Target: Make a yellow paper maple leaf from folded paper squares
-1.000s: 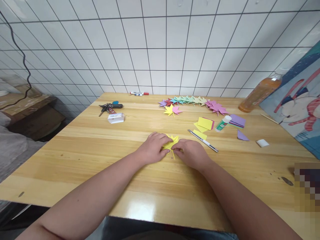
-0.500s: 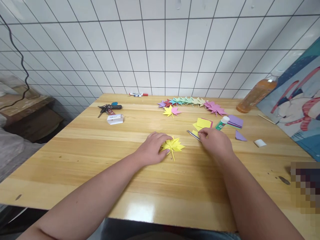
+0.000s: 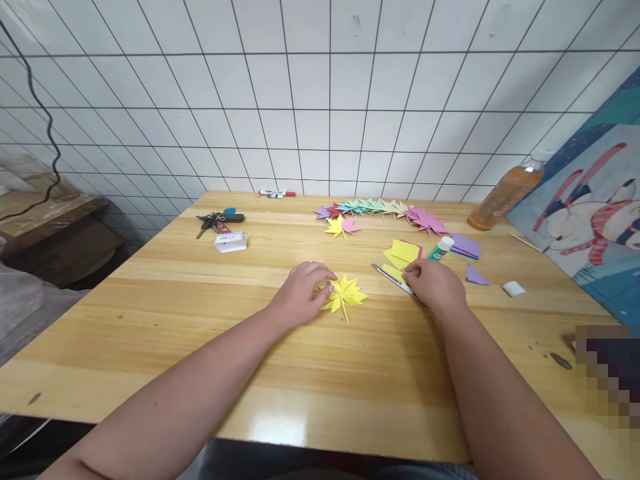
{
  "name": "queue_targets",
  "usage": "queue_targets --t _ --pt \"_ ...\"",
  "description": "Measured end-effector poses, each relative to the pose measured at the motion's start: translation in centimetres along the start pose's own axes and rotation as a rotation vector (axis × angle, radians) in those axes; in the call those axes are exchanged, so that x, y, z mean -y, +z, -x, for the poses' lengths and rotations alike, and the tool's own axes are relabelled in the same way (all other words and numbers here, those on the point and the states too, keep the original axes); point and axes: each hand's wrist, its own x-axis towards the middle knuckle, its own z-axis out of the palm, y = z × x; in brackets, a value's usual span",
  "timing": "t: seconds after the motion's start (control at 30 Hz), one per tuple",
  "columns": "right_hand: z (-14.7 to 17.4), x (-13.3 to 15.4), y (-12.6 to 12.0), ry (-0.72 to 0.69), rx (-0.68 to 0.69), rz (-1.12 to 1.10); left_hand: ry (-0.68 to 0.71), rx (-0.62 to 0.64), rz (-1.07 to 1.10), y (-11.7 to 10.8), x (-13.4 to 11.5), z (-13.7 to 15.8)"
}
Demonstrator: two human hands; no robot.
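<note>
A yellow folded-paper maple leaf [image 3: 347, 292] with a thin stem lies flat on the table. My left hand [image 3: 301, 293] is at its left edge, with thumb and forefinger curved and a little apart over the leaf's left points. To the right, my right hand [image 3: 440, 287] is low over the table, thumb and fingertips pinched together. Whatever is between those fingertips is hidden. A slim silver craft knife [image 3: 395, 279] runs partly beneath this hand. Beside the blade is a small yellow piece of paper [image 3: 392, 270].
Yellow paper sheets [image 3: 406, 251], a glue stick [image 3: 441, 249] and purple paper [image 3: 466, 246] lie beyond my right hand. Behind is a row of coloured paper leaves [image 3: 373, 207]. A bottle [image 3: 507, 198], keys [image 3: 216, 221], a small white box [image 3: 231, 241] and markers [image 3: 277, 194] stand farther off.
My left hand has shifted slightly left, and its thumb and forefinger are closer together. My right hand has moved slightly right, uncovering more of the craft knife. The view has tilted slightly.
</note>
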Motion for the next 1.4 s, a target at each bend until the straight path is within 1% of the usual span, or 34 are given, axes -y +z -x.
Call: queue_targets --t 0.1,0.17,0.23,0.3,0.37,0.4,0.43,0.5,0.57,0.6,0.67,0.7,0.77,0.87,0.93,1.03,1.1,1.17,1.27,1.4 --pt "-0.3 -0.5 0.1 0.013 0.040 -0.004 -0.035 -0.025 0.008 0.0 0.0 -0.1" --pt "-0.5 -0.8 0.2 -0.016 0.091 -0.041 -0.085 -0.075 0.022 -0.1 0.1 -0.2" --pt "-0.7 -0.9 0.3 -0.018 0.098 -0.086 -0.140 -0.128 0.051 -0.1 0.3 -0.3" --pt "-0.6 -0.8 0.0 0.002 0.009 -0.143 -0.187 -0.160 0.093 -0.1 0.5 -0.4" --pt "-0.1 -0.1 -0.3 -0.014 -0.104 -0.281 -0.222 -0.180 0.142 -0.2 0.6 -0.4" --pt "0.3 0.4 -0.4 -0.054 -0.133 -0.387 -0.226 -0.185 0.168 -0.4 0.5 -0.4" --pt "0.8 1.0 -0.5 -0.111 -0.121 -0.506 -0.217 -0.182 0.194 -0.5 0.4 -0.3" --pt "2.0 2.3 -0.4 -0.276 -0.015 -0.688 -0.176 -0.151 0.237 -0.8 -0.1 -0.2" --pt "3.3 3.7 0.1 -0.455 0.088 -0.717 -0.159 -0.100 0.243 -0.9 -0.6 -0.1" --pt "3.8 4.2 0.4 -0.516 0.123 -0.716 -0.169 -0.075 0.229 -0.9 -0.9 0.0" --pt "4.6 5.0 0.9 -0.574 0.146 -0.702 -0.210 -0.046 0.186 -0.7 -1.3 0.0" --pt "4.9 5.3 1.1 -0.578 0.154 -0.705 -0.227 -0.040 0.170 -0.5 -1.4 0.0" --pt "5.1 5.8 1.4 -0.546 0.189 -0.771 -0.245 -0.046 0.164 -0.3 -1.5 0.0" --pt "5.0 6.5 1.7 -0.423 0.297 -0.973 -0.246 -0.065 0.157 -0.2 -1.4 -0.1" --pt "4.8 7.0 2.1 -0.338 0.349 -1.083 -0.226 -0.073 0.104 -0.2 -1.2 -0.2" --pt "4.5 7.3 2.8 -0.265 0.383 -1.191 -0.176 -0.058 0.007 -0.3 -1.0 -0.2" --pt "4.3 7.3 3.1 -0.240 0.412 -1.234 -0.164 -0.049 -0.045 -0.3 -0.9 -0.2" --pt "4.2 7.2 3.4 -0.226 0.436 -1.231 -0.159 -0.039 -0.084 -0.2 -0.9 -0.1" --pt "4.1 6.9 3.4 -0.218 0.424 -1.215 -0.145 -0.015 -0.103 -0.2 -0.9 -0.1" --pt "4.1 6.9 3.0 -0.120 0.424 -1.290 -0.142 -0.011 -0.086 -0.4 -0.8 -0.2"
